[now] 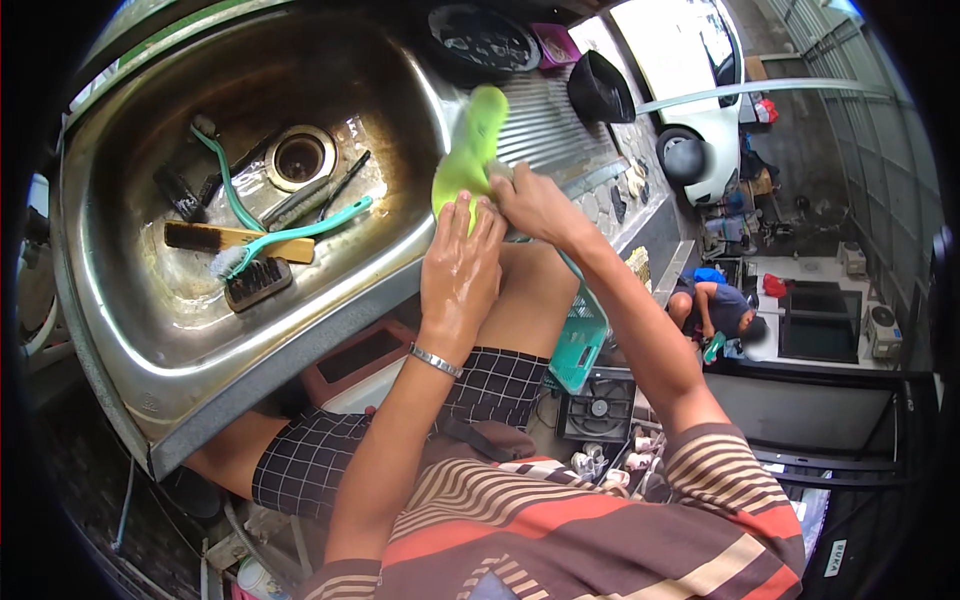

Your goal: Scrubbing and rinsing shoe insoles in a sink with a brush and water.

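Observation:
A lime-green, insole-shaped piece [485, 115], slightly blurred, lies at the sink's right edge, where the ribbed drainboard begins. My left hand [462, 255], wet and with a metal bracelet at the wrist, grips its near end with the fingers laid over it. Close beside it my right hand [535, 205] is closed against the piece's right side; what its fingers hold is hidden. In the steel sink [110, 225] are two brushes with teal handles [320, 225], a wooden brush [190, 236], a short dark-bristled brush [258, 284] and dark pieces near the drain [300, 158].
Black basins [600, 88] and a pink container [556, 45] stand beyond the drainboard. Below my arms are a teal basket [578, 345], a stove [598, 405] and several shoes [640, 455]. Another person [715, 305] crouches at the right, and a white car [690, 60] stands farther off.

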